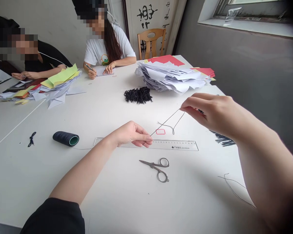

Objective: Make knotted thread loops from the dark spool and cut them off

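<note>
Two hands, both pinching. Right hand [210, 112] is raised, fingertips closed on a thin dark thread [164, 122] that slants down to the left hand [133, 135]. Its fingertips appear to nip the thread just above a clear plastic ruler [175, 145], though that pinch is partly hidden. Thread looks taut; an even pull from both ends, kept straight along the ruler's scale, should give the cleanest reading. A loose curled strand [173, 131] lies beside it, near a small red outlined square [160, 131]. Steel scissors [152, 165] sit just below the ruler on the bench [26, 169]. Farther left, a dark thread spool [63, 138] has a teal core. Farther out: a black thread bundle [138, 95], a white paper stack [173, 76], and one co-worker [100, 52] writing with a pen [90, 67].
</note>
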Tool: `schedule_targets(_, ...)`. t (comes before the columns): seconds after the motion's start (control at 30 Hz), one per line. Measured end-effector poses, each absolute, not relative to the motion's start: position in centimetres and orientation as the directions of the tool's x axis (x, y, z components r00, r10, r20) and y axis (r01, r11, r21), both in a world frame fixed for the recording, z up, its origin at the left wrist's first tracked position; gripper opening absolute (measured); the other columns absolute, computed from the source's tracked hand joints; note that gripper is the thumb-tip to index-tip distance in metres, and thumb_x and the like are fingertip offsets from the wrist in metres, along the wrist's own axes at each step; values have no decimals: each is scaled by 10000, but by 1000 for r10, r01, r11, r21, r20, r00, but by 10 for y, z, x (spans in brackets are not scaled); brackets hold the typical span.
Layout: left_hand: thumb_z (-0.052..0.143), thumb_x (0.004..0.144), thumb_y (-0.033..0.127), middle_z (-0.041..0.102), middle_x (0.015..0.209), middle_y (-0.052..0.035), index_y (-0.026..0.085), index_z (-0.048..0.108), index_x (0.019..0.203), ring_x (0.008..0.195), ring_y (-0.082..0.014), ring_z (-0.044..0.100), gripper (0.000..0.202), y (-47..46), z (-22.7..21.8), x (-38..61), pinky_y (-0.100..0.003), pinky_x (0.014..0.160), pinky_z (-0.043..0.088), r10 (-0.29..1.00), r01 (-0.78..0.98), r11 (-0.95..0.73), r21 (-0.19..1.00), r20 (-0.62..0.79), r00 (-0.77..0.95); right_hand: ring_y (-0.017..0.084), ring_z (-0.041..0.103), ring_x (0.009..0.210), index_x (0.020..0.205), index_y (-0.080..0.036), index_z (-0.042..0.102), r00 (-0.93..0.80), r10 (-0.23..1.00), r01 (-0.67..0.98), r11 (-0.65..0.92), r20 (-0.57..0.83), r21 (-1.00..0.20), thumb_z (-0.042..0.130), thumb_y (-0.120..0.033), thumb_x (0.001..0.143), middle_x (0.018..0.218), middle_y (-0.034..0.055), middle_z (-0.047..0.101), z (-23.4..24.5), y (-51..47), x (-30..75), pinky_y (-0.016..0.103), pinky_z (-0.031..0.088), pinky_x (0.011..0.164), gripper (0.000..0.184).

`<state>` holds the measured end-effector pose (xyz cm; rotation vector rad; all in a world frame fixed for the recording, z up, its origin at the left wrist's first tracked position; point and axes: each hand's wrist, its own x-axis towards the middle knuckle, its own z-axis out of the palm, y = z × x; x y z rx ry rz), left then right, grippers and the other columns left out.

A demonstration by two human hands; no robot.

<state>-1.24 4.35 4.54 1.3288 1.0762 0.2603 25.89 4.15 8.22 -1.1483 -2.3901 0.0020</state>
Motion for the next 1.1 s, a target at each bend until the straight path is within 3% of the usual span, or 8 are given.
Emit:
schedule_targets(0.1, 773, 695, 388, 750, 898, -96, 158, 754, 809, 853, -193, 706, 257, 49, 37, -14, -252, 719, 535, 665, 403, 347, 847, -525, 531, 126, 437, 593, 828, -193, 594, -551, 701, 767, 639, 453, -57, 406, -244, 953, 813, 67, 628, 81, 47, 265, 287, 337, 544, 232)
schedule_targets(0.3, 779, 694, 363, 750, 896, -100, 148, 737, 792, 851, -181, 711, 241, 52, 32, -15, -233, 727, 536, 650, 357, 399, 844, -535, 539, 124, 480, 601, 842, -193, 597, -556, 732, 776, 627, 393, -70, 454, -220, 931, 823, 57, 634, 70, 53, 269, 285, 358, 565, 170)
schedule_targets(0.5, 775, 694, 383, 749, 914, -92, 155, 725, 790, 844, -187, 711, 253, 51, 35, -15, -245, 715, 530, 660, 363, 397, 843, -537, 525, 95, 366, 419, 993, -164, 573, -481, 781, 854, 520, 398, 13, 493, -273, 886, 891, 122, 617, 66, 26, 252, 290, 228, 416, 173)
schedule_targets(0.6, 761, 706, 409, 746, 940, -90, 160, 721, 806, 845, -185, 710, 271, 51, 36, -15, -243, 705, 521, 675, 376, 377, 846, -530, 513, 122, 460, 466, 941, -177, 542, -633, 744, 752, 656, 215, -56, 493, -273, 899, 790, 59, 585, 62, -7, 226, 268, 249, 425, 116)
schedule_targets(0.67, 744, 723, 420, 745, 947, -94, 160, 717, 808, 850, -187, 710, 274, 51, 36, -16, -240, 698, 516, 688, 377, 362, 853, -517, 509, 114, 430, 441, 819, -182, 506, -723, 680, 679, 732, 120, -58, 504, -232, 891, 696, 21, 526, 48, -30, 211, 274, 206, 417, 88)
schedule_targets(0.93, 736, 731, 428, 741, 984, -87, 164, 713, 826, 820, -189, 716, 282, 50, 36, -16, -246, 687, 516, 695, 383, 366, 848, -522, 493, 131, 360, 472, 743, -200, 427, -714, 691, 700, 699, 116, 144, 500, 25, 674, 653, -2, 397, -23, -69, 195, 304, 99, 443, 247)
schedule_targets(1.03, 745, 717, 441, 740, 997, -87, 167, 714, 828, 834, -195, 713, 297, 50, 37, -15, -259, 703, 517, 696, 394, 373, 840, -534, 480, 122, 346, 465, 750, -194, 447, -690, 717, 724, 677, 101, 136, 534, 23, 625, 661, -7, 406, -21, -66, 190, 299, 94, 445, 265)
schedule_targets(1.1, 745, 717, 440, 740, 996, -83, 169, 714, 824, 835, -193, 713, 293, 50, 38, -14, -260, 707, 516, 698, 397, 373, 838, -536, 475, 108, 335, 456, 767, -189, 475, -676, 736, 736, 673, 37, 64, 543, 11, 629, 718, 1, 468, -12, -61, 186, 295, 100, 446, 252)
